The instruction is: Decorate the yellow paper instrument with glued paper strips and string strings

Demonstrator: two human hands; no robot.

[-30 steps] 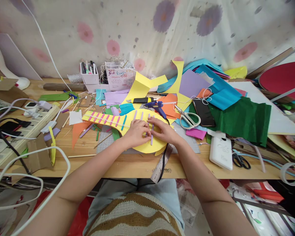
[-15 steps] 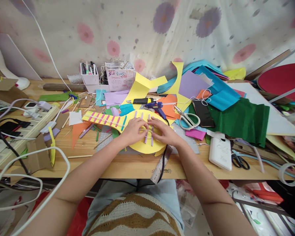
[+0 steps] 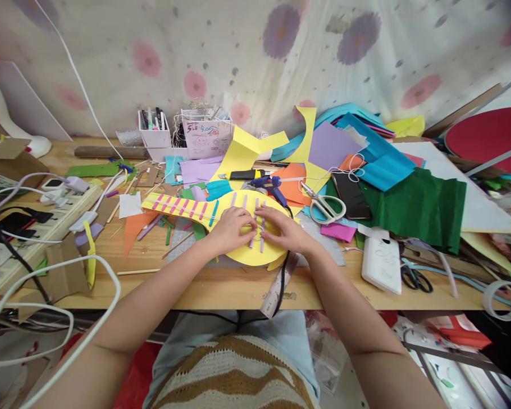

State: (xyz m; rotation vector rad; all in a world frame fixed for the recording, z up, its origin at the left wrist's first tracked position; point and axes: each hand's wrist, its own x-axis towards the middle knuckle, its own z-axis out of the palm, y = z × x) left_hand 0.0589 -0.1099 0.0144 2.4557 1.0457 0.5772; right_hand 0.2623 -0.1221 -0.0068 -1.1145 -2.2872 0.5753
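A yellow paper guitar shape (image 3: 247,253) lies on the wooden desk (image 3: 221,287), its neck crossed by pink and teal strips. Purple strips (image 3: 263,238) run down its round body. My left hand (image 3: 232,229) rests on the body with fingers curled, the tips pressing near a purple strip. My right hand (image 3: 281,227) lies beside it, fingers stretched toward the same strips and touching them. Whether either hand grips a strip is hidden by the fingers.
A blue glue gun (image 3: 269,184), scissors (image 3: 326,205), a black phone (image 3: 352,196) and piled coloured paper (image 3: 413,204) lie behind and right. A metal ruler (image 3: 276,289) overhangs the desk edge. A power strip (image 3: 46,218) with cables sits left. Pen boxes (image 3: 155,133) stand at the back.
Both hands have stayed on the guitar body; the fingers shifted slightly around the purple strips. The view has moved a little.
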